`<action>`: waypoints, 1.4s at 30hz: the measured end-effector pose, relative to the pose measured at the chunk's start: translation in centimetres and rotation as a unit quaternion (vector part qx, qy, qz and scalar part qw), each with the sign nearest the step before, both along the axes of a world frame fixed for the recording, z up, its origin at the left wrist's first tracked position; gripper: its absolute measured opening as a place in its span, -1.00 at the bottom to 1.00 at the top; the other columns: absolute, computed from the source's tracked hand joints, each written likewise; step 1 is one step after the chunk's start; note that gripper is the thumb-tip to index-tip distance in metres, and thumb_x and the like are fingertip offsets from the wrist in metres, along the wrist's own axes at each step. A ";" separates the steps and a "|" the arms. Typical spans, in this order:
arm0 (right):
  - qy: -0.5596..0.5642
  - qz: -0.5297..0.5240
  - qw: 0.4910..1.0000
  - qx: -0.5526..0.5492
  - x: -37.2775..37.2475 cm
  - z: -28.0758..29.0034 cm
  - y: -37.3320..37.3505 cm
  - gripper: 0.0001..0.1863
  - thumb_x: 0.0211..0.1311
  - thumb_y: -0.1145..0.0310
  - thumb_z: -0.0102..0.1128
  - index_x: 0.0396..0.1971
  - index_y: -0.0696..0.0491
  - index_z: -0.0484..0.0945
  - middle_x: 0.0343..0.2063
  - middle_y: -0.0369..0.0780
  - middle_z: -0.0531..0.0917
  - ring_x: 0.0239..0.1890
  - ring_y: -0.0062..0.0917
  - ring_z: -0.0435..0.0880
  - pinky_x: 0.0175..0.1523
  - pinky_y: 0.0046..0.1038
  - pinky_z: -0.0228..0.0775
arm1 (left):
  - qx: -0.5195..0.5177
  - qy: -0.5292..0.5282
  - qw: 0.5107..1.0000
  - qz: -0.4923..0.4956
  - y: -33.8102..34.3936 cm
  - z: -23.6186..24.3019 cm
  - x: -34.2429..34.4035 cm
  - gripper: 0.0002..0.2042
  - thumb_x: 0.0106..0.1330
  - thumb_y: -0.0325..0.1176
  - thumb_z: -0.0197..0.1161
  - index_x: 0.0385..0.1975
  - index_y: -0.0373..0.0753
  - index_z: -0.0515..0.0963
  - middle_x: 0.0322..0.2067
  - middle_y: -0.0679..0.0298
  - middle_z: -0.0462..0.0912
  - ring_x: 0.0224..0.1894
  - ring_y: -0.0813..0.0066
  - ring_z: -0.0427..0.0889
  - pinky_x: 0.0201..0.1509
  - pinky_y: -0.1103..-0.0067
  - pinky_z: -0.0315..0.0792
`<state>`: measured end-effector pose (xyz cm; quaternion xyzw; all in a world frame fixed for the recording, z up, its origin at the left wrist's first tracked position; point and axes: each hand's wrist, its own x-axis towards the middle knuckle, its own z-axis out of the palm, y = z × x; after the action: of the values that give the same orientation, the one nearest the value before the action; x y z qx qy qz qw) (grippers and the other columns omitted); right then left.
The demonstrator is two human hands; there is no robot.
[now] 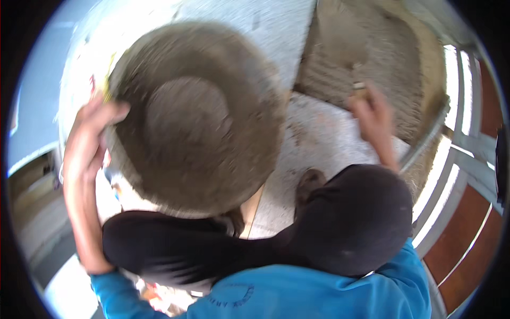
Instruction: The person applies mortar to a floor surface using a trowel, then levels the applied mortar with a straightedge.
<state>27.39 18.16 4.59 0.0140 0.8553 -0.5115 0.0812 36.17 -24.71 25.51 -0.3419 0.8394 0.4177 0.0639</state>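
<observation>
A wide round tub (255,101), its inside coated with grey mortar, is tilted so that I look into it. My left hand (98,119) grips its rim on the left side, thumb over the edge. On the right, my right hand (372,109) is closed round the handle of a trowel (359,86). The trowel's blade, hard to tell from the mortar and blurred, appears to lie on the bed of wet grey mortar (393,64) beyond the hand. Ridges and streaks mark this mortar.
Pale grey slabs (324,127) lie between the tub and the mortar bed. My bent knees, in dark trousers (350,218), are close below the tub, with a shoe (309,183) on the slab. White railings (457,133) and reddish-brown panels (462,234) line the right side.
</observation>
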 end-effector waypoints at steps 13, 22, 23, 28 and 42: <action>0.202 0.456 0.790 0.357 -0.7 7.7 -15.6 -0.76 0.32 0.38 0.10 -0.29 0.13 0.75 -0.35 -0.06 0.76 -0.24 -0.25 0.79 -0.13 -0.24 0.64 | 0.025 -0.007 0.991 -0.128 2.9 0.1 -0.6 -0.84 0.25 -0.29 0.31 -0.32 -0.25 0.65 -0.57 0.52 0.55 -0.63 0.85 0.36 -0.59 0.81 0.17; 0.138 0.543 0.754 0.344 -1.3 4.5 -17.9 -0.77 0.23 0.41 0.13 -0.26 0.10 0.76 -0.20 -0.05 0.77 -0.07 -0.17 0.77 0.01 -0.20 0.63 | -0.035 -0.024 0.983 -0.180 4.0 0.5 -0.4 -0.71 0.22 -0.15 0.31 -0.29 -0.28 0.65 -0.46 0.39 0.63 -0.49 0.70 0.51 -0.51 0.72 0.27; 0.126 0.553 0.761 0.314 -1.4 3.5 -18.0 -0.73 0.14 0.36 0.15 -0.24 0.12 0.74 -0.20 0.01 0.75 -0.07 -0.12 0.75 0.00 -0.16 0.62 | -0.027 -0.041 0.983 -0.177 4.1 0.6 -0.6 -0.70 0.22 -0.16 0.31 -0.26 -0.29 0.65 -0.45 0.40 0.63 -0.46 0.69 0.51 -0.47 0.70 0.29; -0.013 0.622 0.761 0.185 -0.6 -1.3 -19.4 -0.66 -0.04 0.18 0.24 -0.42 0.16 0.72 -0.32 0.01 0.75 -0.15 -0.06 0.75 -0.08 -0.10 0.59 | -0.018 -0.016 0.989 -0.147 5.3 0.5 -1.1 -0.64 0.21 -0.25 0.29 -0.08 -0.36 0.65 -0.26 0.31 0.69 -0.20 0.61 0.56 -0.18 0.60 0.38; -0.283 0.505 0.813 -0.064 -1.5 3.6 -11.2 -0.70 0.18 0.18 0.32 -0.49 0.16 0.63 -0.70 -0.26 0.52 -0.66 -0.53 0.54 -0.55 -0.41 0.41 | 0.117 0.028 0.991 -0.053 3.5 0.3 -1.8 -0.97 0.21 -0.48 0.23 -0.39 -0.25 0.59 -0.54 0.48 0.56 -0.62 0.82 0.34 -0.56 0.74 0.15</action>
<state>25.86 6.93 8.16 -0.2807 0.6465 -0.4254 0.5677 34.36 -21.19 25.84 -0.2755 0.8032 0.5183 0.1015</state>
